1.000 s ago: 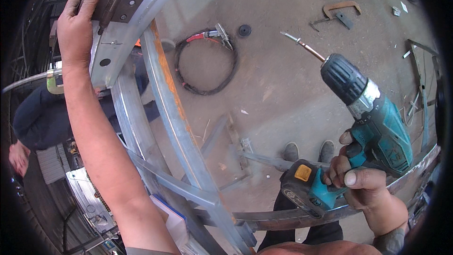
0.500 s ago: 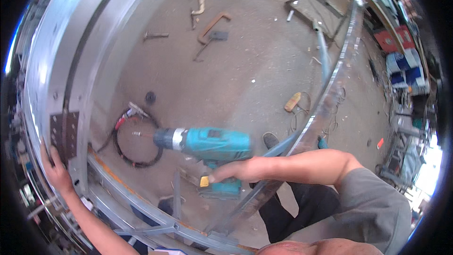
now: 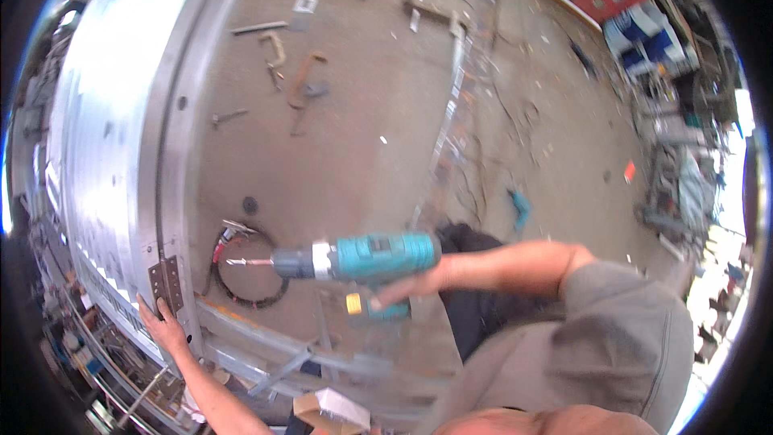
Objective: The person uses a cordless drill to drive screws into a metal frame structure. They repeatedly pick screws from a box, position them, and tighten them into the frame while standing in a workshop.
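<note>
My right hand [image 3: 415, 283] is wrapped round the grip of a teal cordless drill [image 3: 386, 256], which is held level above the floor. Its thin bit [image 3: 250, 262] points left toward a long silver metal beam [image 3: 113, 137]. On the beam's near end sits a dark hinge [image 3: 167, 283] with rows of holes in its leaves. My left hand [image 3: 165, 329] rests on the beam just below the hinge, fingers apart, one fingertip close to the hinge's lower edge. The drill bit is apart from the hinge.
A coiled black cable [image 3: 241, 298] lies on the floor beneath the bit. Beyond it are a rusty clamp [image 3: 302, 84] and a bolt-like rod [image 3: 230, 117]. A metal frame [image 3: 266, 354] stretches below, near an open white box [image 3: 334, 411]. Another teal power tool [image 3: 519, 208] lies on the right.
The view has shifted and turned, so the beam and hinge appear farther right. My left hand has slid to the hinge's lower end. The drill stays in my right hand.
</note>
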A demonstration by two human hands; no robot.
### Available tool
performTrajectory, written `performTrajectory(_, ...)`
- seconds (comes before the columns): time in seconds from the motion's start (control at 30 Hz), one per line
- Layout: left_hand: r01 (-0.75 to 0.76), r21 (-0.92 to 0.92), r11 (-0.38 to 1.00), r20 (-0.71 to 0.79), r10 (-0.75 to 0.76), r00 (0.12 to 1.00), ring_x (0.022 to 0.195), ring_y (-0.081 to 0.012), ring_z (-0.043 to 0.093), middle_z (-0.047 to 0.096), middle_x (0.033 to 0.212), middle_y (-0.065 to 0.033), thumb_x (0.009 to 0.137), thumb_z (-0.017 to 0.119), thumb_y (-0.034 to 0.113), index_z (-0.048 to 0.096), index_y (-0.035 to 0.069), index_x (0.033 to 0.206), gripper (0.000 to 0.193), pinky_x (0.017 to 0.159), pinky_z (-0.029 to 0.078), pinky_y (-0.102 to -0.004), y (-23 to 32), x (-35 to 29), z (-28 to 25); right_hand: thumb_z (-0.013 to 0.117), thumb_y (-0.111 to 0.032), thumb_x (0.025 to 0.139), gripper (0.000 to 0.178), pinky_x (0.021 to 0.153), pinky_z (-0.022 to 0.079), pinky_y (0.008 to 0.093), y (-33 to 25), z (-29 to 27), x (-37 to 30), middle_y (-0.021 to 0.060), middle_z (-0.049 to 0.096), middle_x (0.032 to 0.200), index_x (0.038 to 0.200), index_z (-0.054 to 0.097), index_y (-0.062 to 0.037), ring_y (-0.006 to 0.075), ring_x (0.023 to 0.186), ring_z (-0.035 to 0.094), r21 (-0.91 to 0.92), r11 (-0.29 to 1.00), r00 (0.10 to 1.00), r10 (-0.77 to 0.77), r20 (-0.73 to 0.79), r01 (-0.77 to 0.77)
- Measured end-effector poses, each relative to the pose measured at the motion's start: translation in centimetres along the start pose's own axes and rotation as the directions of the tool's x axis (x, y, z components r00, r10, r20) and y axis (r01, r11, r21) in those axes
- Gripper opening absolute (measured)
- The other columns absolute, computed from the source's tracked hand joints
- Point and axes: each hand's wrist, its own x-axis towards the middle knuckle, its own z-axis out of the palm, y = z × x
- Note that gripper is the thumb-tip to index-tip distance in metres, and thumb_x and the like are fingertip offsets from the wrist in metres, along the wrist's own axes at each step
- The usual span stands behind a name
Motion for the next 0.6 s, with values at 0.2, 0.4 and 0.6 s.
performTrajectory(0.2, 0.049, 0.031, 0.998, 0.064, -0.051, 0.997, 0.14, -0.0448, 0.043, 0.046, 0.152, -0.0265, 0.103, 0.057, 0.045, 0.038, 0.009, 0.158, 0.068, 0.116, 0.035, -0.0505, 0.6, 0.7, -0.1, 0.083, -0.02, 0.088, 0.048, 0.086, 0.051, 0.0321, -5.0, -2.2, -5.1, 0.0019, 0.065, 0.104, 0.129, 0.062, -0.0062, 0.013, 0.097, 0.059, 0.1, 0.995, 0.996, 0.012, -0.091, -0.003)
performTrajectory(0.4, 0.227, 0.165, 0.96, 0.166, -0.254, 0.953, 0.139, -0.0462, 0.044, 0.047, 0.148, -0.0318, 0.097, 0.061, 0.059, 0.037, 0.001, 0.155, 0.085, 0.114, 0.038, -0.0504, 3.6, 2.9, -1.3, 0.083, -0.02, 0.086, 0.054, 0.087, 0.051, 0.0337, -10.9, -5.1, -8.0, 0.0023, 0.066, 0.103, 0.132, 0.06, -0.0031, 0.0148, 0.095, 0.061, 0.075, 0.985, 0.984, -0.144, -0.108, 0.152)
performTrajectory(0.6, 0.036, 0.311, 0.95, 0.147, -0.086, 0.985, 0.141, -0.0391, 0.044, 0.043, 0.156, -0.0196, 0.097, 0.06, 0.057, 0.038, 0.007, 0.156, 0.08, 0.115, 0.037, -0.0504, 15.7, 9.9, -0.9, 0.082, -0.021, 0.087, 0.034, 0.076, 0.051, 0.0315, -14.0, -12.0, -8.7, 0.0013, 0.068, 0.091, 0.113, 0.066, -0.0053, 0.014, 0.083, 0.062, 0.076, 0.975, 0.969, -0.193, -0.156, 0.207)
